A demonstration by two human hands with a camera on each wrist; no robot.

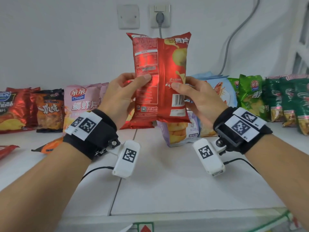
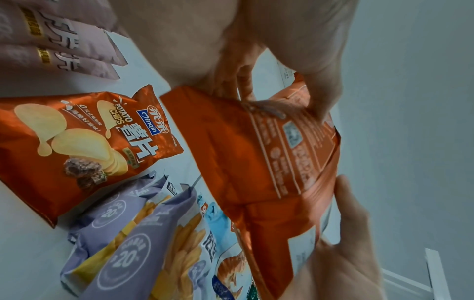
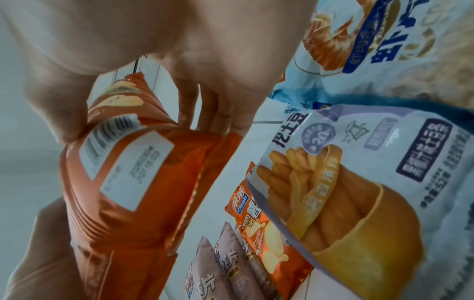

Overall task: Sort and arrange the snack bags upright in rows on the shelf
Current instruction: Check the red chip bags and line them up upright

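A red potato chip bag (image 1: 160, 76) is held upright in the air above the white shelf (image 1: 167, 181), its printed back toward me. My left hand (image 1: 120, 96) grips its lower left edge, thumb on the back panel. My right hand (image 1: 197, 97) grips the lower right edge near the barcode. In the left wrist view the same bag (image 2: 256, 154) looks orange, pinched between the left hand's fingers (image 2: 231, 85) and thumb. In the right wrist view the right hand's thumb (image 3: 66, 113) presses beside the bag's (image 3: 133, 192) barcode label.
Bags stand in a row along the wall: red (image 1: 11, 109), dark orange (image 1: 49, 110), pink (image 1: 82, 101), light blue (image 1: 222, 91), green (image 1: 250, 96), dark green (image 1: 291, 102). A purple fries bag (image 1: 180, 133) stands behind the held bag. An orange bag (image 1: 48, 146) lies flat at left.
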